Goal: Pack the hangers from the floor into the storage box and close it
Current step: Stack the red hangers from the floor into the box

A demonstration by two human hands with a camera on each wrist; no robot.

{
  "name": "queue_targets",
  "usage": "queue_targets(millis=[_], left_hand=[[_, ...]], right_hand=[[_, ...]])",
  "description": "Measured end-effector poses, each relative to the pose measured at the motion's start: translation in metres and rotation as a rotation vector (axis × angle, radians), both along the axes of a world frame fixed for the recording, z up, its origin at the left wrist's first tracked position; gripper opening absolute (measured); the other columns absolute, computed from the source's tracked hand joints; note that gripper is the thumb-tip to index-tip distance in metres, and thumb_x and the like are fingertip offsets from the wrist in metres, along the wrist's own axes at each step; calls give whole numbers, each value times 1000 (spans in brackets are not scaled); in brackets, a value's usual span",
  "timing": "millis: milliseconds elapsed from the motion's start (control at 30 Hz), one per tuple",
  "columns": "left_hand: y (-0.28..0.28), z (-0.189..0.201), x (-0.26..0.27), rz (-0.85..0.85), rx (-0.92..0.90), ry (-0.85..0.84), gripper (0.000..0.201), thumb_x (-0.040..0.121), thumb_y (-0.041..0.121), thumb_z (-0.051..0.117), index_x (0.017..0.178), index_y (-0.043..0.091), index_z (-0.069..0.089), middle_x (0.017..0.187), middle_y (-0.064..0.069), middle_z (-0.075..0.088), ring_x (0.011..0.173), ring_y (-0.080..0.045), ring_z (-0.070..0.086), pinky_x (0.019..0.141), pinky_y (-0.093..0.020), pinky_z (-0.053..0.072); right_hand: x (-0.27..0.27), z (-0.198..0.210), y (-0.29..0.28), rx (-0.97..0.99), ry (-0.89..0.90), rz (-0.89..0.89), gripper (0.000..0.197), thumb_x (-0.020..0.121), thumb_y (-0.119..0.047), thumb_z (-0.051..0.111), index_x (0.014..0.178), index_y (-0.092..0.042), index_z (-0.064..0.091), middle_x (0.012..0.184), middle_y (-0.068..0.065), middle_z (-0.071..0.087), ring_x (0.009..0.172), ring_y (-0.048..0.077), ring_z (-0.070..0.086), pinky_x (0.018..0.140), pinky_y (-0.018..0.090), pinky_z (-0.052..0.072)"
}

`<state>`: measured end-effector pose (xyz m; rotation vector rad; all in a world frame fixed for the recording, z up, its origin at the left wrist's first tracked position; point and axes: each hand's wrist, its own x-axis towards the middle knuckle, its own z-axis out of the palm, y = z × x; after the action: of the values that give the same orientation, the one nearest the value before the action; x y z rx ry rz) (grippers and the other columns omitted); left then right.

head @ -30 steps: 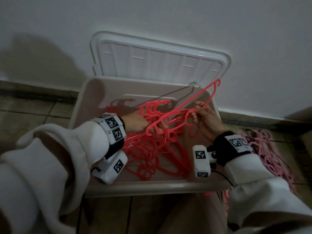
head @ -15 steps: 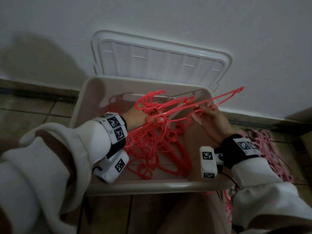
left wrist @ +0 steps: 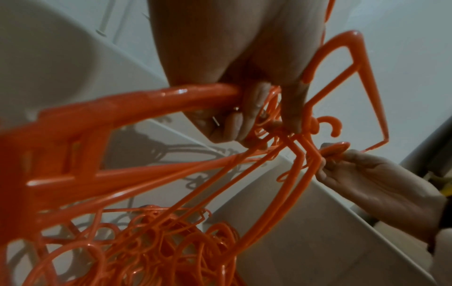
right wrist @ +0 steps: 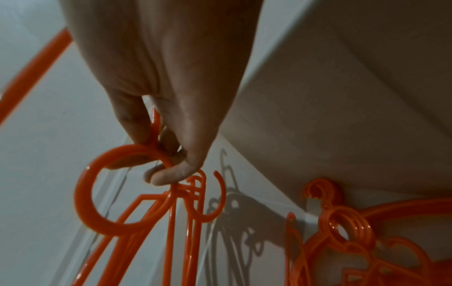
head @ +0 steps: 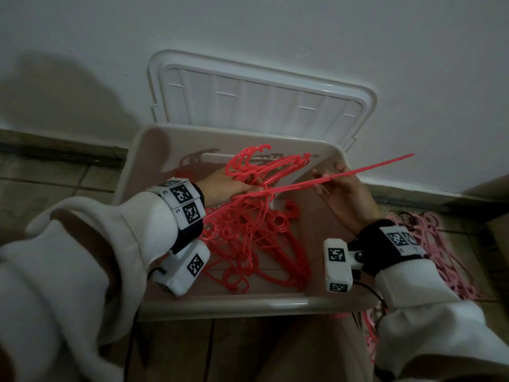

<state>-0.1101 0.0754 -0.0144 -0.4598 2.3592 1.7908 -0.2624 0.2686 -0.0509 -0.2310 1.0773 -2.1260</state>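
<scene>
A beige storage box (head: 220,304) stands open on the floor, with a tangle of red hangers (head: 248,244) inside. My left hand (head: 248,186) grips a bunch of red hangers (left wrist: 137,170) lifted over the box's far half. My right hand (head: 327,177) pinches one red hanger (head: 385,164) at the neck below its hook (right wrist: 97,193). That hanger's arm sticks out past the box's right rim. It is still caught in the bunch held by the left hand. The white lid (head: 261,100) leans upright against the wall behind the box.
A heap of pink hangers (head: 440,249) lies on the tiled floor to the right of the box, beside my right sleeve. The white wall (head: 275,28) and a dark skirting strip (head: 55,153) run close behind the box.
Both hands have moved toward the far side of the box. The hanger in my right hand has swung flatter, and its arm now reaches further right past the rim.
</scene>
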Motion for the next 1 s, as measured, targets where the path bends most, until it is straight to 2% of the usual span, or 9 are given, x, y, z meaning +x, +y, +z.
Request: queue_targets(millis=[133, 233, 333, 467, 533, 567, 633, 767, 1000], left_hand=[[2, -1, -5, -3, 5, -19, 10, 84, 13, 63, 83, 23, 65, 82, 7, 63, 84, -11, 58, 96, -34, 42], [7, -3, -7, -16, 47, -49, 8, 78, 14, 68, 79, 21, 66, 66, 12, 62, 66, -5, 57, 73, -28, 45], [10, -10, -9, 17, 55, -59, 11, 78, 9, 71, 81, 18, 65, 61, 15, 63, 54, 2, 57, 63, -20, 43], [3, -10, -10, 132, 39, -55, 15, 77, 19, 73, 90, 19, 65, 91, -3, 69, 71, -8, 62, 93, -31, 49], [0, -11, -10, 157, 54, -43, 12, 81, 16, 69, 92, 17, 64, 71, 7, 62, 48, 6, 51, 86, -21, 49], [0, -10, -10, 159, 56, -34, 9, 82, 14, 68, 88, 18, 62, 63, 11, 59, 41, 7, 48, 66, -14, 51], [1, -9, -11, 152, 38, -26, 11, 82, 14, 68, 80, 23, 61, 61, 16, 57, 44, 9, 51, 57, -10, 41], [-1, -7, -10, 100, 30, -53, 12, 84, 8, 63, 78, 17, 60, 40, 18, 51, 35, 7, 46, 44, -7, 35], [-3, -7, -8, -34, -46, -27, 14, 76, 16, 73, 77, 27, 65, 83, 11, 65, 87, -9, 60, 95, -30, 42]], right_hand=[[6, 2, -4, 41, -17, -24, 43, 28, -17, 91, 61, -22, 63, 58, -1, 61, 67, 12, 67, 65, 21, 56], [16, 8, -13, -61, -112, -101, 13, 65, -17, 70, 62, -16, 58, 45, -2, 45, 49, 12, 56, 54, 20, 52], [22, 10, -22, -72, -100, -151, 21, 86, -22, 42, 71, -15, 54, 42, -5, 40, 48, 8, 52, 51, 18, 49], [22, 3, -18, 70, 6, 9, 10, 75, -21, 63, 83, -18, 59, 77, 3, 67, 78, 16, 67, 59, 25, 55], [25, -6, -14, 199, 53, 196, 35, 63, -29, 78, 92, -19, 63, 92, 7, 69, 87, 21, 68, 67, 32, 56], [26, -8, -13, 237, 31, 243, 47, 56, -34, 84, 94, -18, 62, 93, 9, 70, 87, 22, 68, 71, 35, 56], [26, -13, -12, 231, -38, 219, 61, 45, -40, 87, 94, -14, 62, 88, 12, 72, 83, 24, 71, 70, 37, 59], [22, -5, -12, 245, -80, 7, 35, 59, -49, 62, 65, -17, 75, 61, 6, 69, 61, 18, 70, 51, 29, 57], [15, 17, -19, 213, 7, -111, 50, 73, -50, 34, 67, -13, 68, 44, 1, 56, 43, 13, 60, 43, 18, 51]])
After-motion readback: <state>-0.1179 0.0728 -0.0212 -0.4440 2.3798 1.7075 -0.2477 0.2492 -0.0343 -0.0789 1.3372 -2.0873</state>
